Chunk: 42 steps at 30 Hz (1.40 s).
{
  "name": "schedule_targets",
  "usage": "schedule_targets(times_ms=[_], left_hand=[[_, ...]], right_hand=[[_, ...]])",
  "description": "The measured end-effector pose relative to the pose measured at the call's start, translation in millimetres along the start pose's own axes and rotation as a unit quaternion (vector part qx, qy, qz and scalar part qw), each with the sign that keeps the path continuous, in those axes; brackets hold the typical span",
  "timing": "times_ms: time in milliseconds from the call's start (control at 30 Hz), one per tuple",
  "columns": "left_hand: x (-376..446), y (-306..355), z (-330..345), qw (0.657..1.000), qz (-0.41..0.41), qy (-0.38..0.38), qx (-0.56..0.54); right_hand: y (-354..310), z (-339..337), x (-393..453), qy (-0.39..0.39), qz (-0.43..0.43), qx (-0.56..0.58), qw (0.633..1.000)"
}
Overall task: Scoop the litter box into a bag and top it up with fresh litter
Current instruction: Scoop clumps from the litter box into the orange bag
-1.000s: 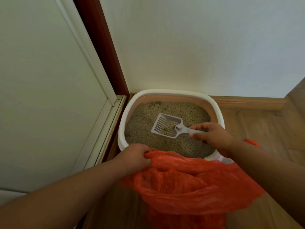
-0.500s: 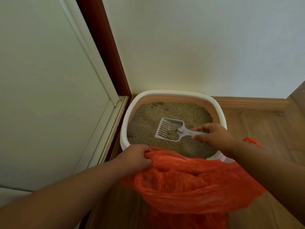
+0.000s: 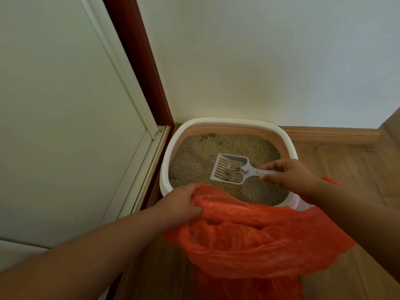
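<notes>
A white-rimmed litter box [image 3: 229, 121] with tan litter [image 3: 194, 161] sits in the room corner. My right hand [image 3: 290, 178] grips the handle of a pale grey slotted scoop [image 3: 229, 169], held just above the litter with a few clumps in its bowl. My left hand [image 3: 181, 204] holds the rim of an orange plastic bag [image 3: 255, 241], which gapes open in front of the box's near edge and hides that edge.
A white door panel [image 3: 65, 118] with a dark red frame [image 3: 138, 61] stands at the left, a white wall behind the box. Wooden floor [image 3: 350, 165] and a wooden skirting board [image 3: 333, 135] lie to the right. An orange piece, perhaps a bag handle [image 3: 331, 180], shows behind my right wrist.
The scoop has risen a little out of the litter and drawn slightly right and nearer the bag; most loose litter has sifted through, leaving a few clumps. My left hand keeps its hold.
</notes>
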<state>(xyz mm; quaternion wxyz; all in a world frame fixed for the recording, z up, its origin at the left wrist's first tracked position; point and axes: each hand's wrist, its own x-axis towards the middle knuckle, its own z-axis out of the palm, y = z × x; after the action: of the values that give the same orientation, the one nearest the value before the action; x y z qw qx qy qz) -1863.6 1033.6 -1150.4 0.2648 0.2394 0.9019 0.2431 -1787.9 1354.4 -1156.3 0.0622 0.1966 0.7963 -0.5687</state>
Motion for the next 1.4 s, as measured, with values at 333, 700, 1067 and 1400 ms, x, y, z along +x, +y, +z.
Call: schedule_targets(times_ms=[333,700,1067,1400], left_hand=[[2,3,0,0.996,-0.022,0.015,-0.085],[1,13,0,0.976,-0.067,0.015,-0.205],[-11,22,-6,0.981,-0.061,-0.151,-0.108],[-13,20,-9,0.971,-0.009,-0.240,0.005]], right_hand=[[-42,-42,-18,-0.151,-0.091,-0.105,0.979],[-50,-38,-23,-0.201,-0.157,-0.282,0.925],[-46,-30,-23,-0.196,-0.181,-0.293,0.918],[-40,-39,-24,-0.166,-0.158,-0.277,0.933]])
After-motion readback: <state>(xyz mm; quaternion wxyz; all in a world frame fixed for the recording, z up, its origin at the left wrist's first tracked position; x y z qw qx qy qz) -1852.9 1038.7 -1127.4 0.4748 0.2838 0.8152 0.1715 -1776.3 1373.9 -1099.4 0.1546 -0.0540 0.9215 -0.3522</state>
